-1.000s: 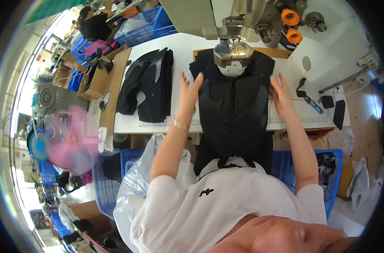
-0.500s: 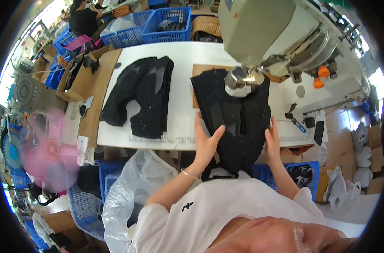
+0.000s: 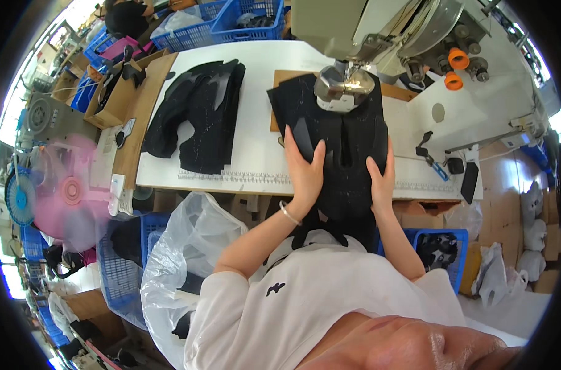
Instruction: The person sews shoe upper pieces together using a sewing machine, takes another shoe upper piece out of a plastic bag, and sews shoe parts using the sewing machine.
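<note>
A black fabric piece (image 3: 345,188) with a narrow slit in its middle lies on the white table, its far end under the metal head (image 3: 344,89) of a sewing machine. It reaches over the near table edge toward my lap. On its left part rests my left hand (image 3: 305,172), open, thumb and fingers spread. My right hand (image 3: 382,179) lies along its right edge, also open, thumb apart from the straight fingers. Parts of the fingertips are hard to make out against the black cloth. A stack of curved black fabric pieces (image 3: 197,117) lies to the left.
The sewing machine's pale body (image 3: 502,92) stands at right. Small blue-handled snips (image 3: 439,171) and a black phone-like slab (image 3: 468,187) lie near it. At left are a pink fan (image 3: 70,190) and a cardboard box (image 3: 111,105). A clear plastic bag (image 3: 188,246) hangs below the table.
Both hands have slid away from me along the black fabric, which has also moved a little farther under the machine head. The whole view has shifted slightly, and the left stack looks unmoved on the table.
</note>
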`<act>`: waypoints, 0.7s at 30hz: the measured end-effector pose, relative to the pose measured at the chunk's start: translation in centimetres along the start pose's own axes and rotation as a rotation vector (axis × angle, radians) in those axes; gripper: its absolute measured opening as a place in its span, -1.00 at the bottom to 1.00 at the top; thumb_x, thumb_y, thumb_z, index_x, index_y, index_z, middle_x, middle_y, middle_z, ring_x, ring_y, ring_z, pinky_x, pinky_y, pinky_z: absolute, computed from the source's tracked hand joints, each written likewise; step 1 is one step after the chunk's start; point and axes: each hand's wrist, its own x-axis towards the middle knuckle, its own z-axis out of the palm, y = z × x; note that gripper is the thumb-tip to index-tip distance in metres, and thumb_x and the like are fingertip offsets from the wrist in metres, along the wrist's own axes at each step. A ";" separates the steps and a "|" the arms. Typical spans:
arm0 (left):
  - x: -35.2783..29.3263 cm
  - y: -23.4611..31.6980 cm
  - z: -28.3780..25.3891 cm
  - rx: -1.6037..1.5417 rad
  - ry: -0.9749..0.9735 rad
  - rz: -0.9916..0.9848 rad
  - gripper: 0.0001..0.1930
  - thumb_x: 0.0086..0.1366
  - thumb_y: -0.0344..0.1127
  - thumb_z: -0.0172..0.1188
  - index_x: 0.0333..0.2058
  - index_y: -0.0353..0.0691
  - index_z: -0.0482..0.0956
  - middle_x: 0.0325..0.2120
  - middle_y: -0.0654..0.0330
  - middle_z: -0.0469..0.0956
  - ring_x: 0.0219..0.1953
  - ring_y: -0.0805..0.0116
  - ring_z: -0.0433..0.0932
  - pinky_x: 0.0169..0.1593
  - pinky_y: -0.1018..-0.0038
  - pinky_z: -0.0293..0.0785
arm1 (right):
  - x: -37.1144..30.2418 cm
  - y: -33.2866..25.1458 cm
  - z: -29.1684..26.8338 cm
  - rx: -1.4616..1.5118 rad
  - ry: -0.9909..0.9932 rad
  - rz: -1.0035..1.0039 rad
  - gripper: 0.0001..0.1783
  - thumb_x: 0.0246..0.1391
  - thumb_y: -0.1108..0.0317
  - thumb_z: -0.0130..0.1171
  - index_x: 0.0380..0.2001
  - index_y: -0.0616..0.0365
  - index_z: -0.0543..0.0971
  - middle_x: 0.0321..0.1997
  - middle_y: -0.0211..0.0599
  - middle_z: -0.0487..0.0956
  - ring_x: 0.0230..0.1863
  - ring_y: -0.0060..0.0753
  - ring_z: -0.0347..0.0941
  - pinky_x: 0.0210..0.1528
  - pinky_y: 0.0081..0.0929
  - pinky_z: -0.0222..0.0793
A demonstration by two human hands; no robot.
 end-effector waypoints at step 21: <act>5.1 7.7 1.9 -0.548 -0.284 -0.026 -0.35 0.29 -0.59 0.15 0.32 -0.18 0.15 -0.41 0.37 0.42 -0.54 0.76 0.22 -0.49 0.79 0.14 | 8.8 -9.4 0.0 -0.292 -0.282 -0.239 -0.57 0.14 0.29 0.24 0.08 0.13 0.49 -0.17 -0.26 0.59 -0.20 -0.55 0.51 -0.08 -0.56 0.40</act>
